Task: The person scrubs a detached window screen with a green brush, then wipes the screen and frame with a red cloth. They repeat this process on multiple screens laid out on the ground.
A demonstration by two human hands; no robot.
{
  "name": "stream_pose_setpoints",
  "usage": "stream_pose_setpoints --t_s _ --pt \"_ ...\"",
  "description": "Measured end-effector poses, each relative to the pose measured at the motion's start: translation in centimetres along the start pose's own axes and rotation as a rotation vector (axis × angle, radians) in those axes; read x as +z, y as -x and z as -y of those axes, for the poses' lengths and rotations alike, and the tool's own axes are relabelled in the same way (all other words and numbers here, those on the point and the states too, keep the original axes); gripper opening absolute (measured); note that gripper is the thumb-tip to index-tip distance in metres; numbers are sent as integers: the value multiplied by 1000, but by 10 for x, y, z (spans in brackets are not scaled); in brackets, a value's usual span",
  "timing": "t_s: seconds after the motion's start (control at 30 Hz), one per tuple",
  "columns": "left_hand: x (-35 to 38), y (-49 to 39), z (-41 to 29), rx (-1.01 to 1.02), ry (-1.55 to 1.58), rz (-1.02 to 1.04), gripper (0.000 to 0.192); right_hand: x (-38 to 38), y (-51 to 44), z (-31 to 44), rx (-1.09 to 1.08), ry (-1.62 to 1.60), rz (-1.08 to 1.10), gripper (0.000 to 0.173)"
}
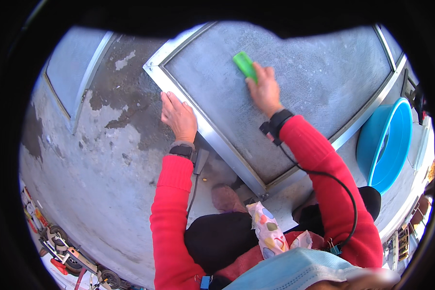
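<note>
A framed mesh screen (217,94) with a silver metal frame (217,139) lies before me. My right hand (265,88) holds a green brush or block (245,67) over the mesh, near its middle; its underside is hidden. My left hand (179,117) rests on the outer edge of the frame's left side, fingers pointing towards the upper corner. Both wrists wear dark straps, and a black cable runs along my right sleeve.
A blue plastic basin (366,145) stands right of the frame. Another framed screen (76,87) is at the upper left. The concrete floor (94,188) has wet patches. Scooters (74,257) stand at the lower left.
</note>
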State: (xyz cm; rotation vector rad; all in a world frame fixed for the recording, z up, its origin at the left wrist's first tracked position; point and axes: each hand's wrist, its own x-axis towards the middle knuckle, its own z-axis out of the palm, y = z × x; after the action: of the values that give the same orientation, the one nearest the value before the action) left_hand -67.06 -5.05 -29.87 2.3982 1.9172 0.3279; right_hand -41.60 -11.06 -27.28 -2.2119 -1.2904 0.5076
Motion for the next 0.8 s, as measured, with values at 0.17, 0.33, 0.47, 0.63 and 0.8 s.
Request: stream_pose_setpoints --t_s 0.17,0.33,0.47,0.63,0.8 --pt "-2 1 1 8 26 -5 63 0 4 14 -257 -72 134 48" --pt "-3 -1 0 -7 65 -13 64 -30 5 19 -115 -2 -25 48" --pt "-3 0 2 -22 89 13 63 9 37 82 -228 -87 375 50" --pt "-4 1 6 -1 118 -10 65 80 -28 110 -260 -45 172 49" --pt "-1 1 8 0 153 -12 66 76 47 28 -448 -117 300 54"
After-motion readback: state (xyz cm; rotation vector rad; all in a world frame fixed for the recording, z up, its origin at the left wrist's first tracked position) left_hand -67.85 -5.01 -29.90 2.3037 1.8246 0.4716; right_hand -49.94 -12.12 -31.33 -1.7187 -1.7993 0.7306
